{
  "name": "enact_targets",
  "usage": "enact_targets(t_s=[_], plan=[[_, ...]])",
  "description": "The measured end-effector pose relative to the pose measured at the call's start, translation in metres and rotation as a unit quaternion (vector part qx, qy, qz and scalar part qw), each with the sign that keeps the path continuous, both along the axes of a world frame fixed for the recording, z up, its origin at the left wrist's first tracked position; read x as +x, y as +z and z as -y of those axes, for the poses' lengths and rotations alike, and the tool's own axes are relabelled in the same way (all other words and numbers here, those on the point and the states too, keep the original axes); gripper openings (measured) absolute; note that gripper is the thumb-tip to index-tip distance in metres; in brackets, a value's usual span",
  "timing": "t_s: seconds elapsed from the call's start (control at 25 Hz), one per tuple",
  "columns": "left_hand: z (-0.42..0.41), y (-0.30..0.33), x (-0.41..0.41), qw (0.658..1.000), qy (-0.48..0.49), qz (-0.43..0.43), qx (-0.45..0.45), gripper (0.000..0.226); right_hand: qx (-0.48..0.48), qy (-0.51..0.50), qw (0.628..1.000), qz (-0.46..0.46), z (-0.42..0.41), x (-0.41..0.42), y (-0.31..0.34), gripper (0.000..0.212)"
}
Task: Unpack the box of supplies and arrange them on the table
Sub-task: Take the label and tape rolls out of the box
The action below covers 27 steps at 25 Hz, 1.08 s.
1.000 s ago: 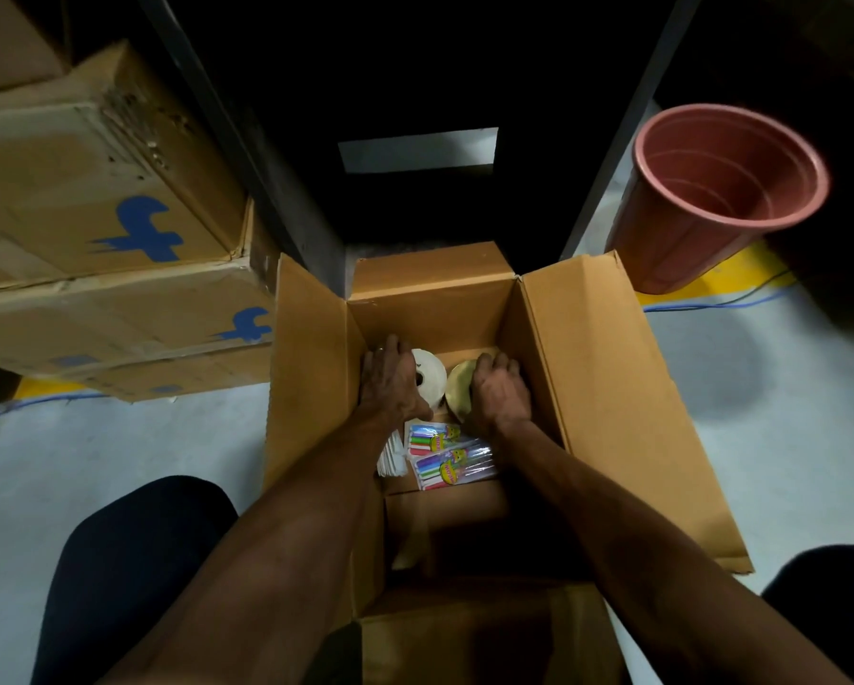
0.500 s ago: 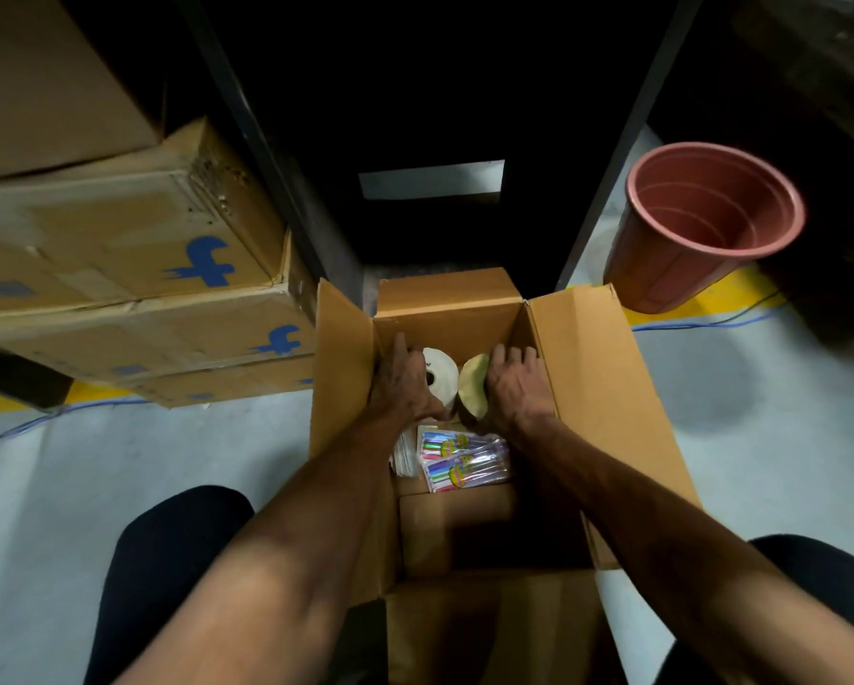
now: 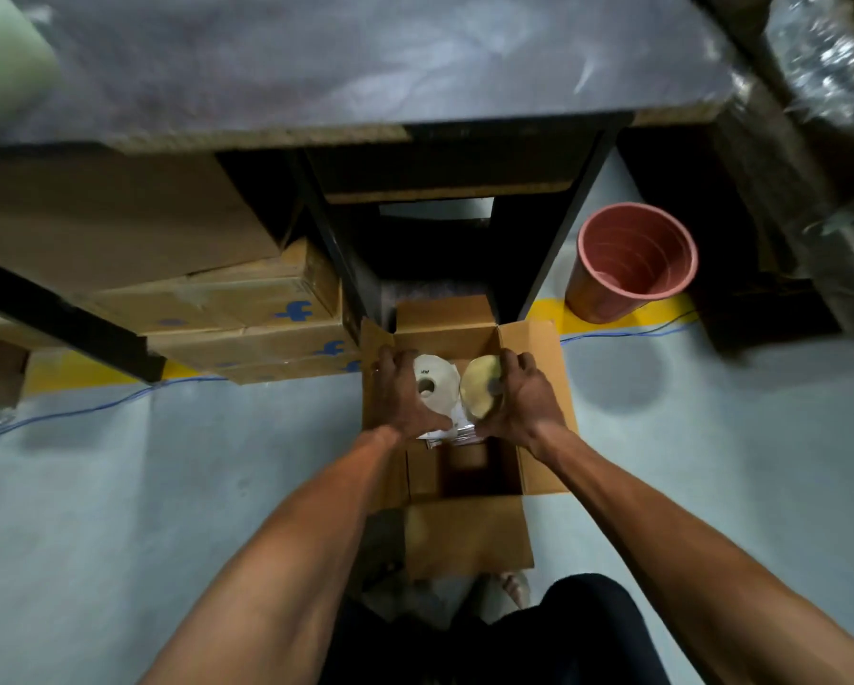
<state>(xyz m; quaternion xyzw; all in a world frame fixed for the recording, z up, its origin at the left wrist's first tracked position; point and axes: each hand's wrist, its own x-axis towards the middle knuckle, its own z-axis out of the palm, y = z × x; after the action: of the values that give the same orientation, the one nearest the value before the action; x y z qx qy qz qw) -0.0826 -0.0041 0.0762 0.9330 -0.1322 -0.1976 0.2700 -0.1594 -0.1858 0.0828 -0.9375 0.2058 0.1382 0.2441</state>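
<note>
Head view, left hand point(image 3: 401, 394) gripping white roll point(image 3: 437, 385), right hand point(image 3: 523, 402) gripping yellowish roll point(image 3: 479, 385), packets beneath blurred.

One head-worn wide-angle view looks steeply down. The open box point(image 3: 533, 388) sits mid-frame on the floor point(image 3: 167, 487); the table point(image 3: 345, 56) fills the top.

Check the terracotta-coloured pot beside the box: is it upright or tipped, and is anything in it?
Tipped. The pot leans with its mouth facing the camera; the ribbed inside wall shows, and nothing is visible inside.
</note>
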Motion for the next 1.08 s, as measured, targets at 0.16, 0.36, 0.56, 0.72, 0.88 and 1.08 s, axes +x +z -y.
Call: enact_targets(t_s=[0.16, 0.36, 0.56, 0.72, 0.88, 1.08], plan=[[-0.018, 0.1, -0.028, 0.998, -0.001, -0.052, 0.033, 0.106, 0.052, -0.017, 0.998, 0.007, -0.013, -0.034, 0.103, 0.12], [-0.036, 0.228, -0.055, 0.999, 0.021, -0.011, -0.029, 0.109, 0.094, -0.014, 0.994, 0.046, -0.023, -0.062, 0.224, 0.112], [-0.04, 0.314, -0.058, 1.0, 0.024, 0.012, -0.013, 0.108, 0.087, 0.02, 0.991, 0.104, -0.02, -0.058, 0.312, 0.11], [-0.033, 0.359, -0.038, 0.997, 0.057, 0.051, -0.031, 0.105, 0.074, 0.041, 0.988, 0.132, -0.009, -0.035, 0.359, 0.114], [-0.034, 0.387, -0.007, 0.992, 0.088, 0.085, -0.032, 0.104, 0.091, 0.051, 0.982, 0.159, 0.002, -0.004, 0.384, 0.114], [-0.047, 0.408, 0.041, 0.988, 0.114, 0.104, -0.013, 0.099, 0.098, 0.061, 0.976, 0.183, -0.003, 0.046, 0.4, 0.107]])
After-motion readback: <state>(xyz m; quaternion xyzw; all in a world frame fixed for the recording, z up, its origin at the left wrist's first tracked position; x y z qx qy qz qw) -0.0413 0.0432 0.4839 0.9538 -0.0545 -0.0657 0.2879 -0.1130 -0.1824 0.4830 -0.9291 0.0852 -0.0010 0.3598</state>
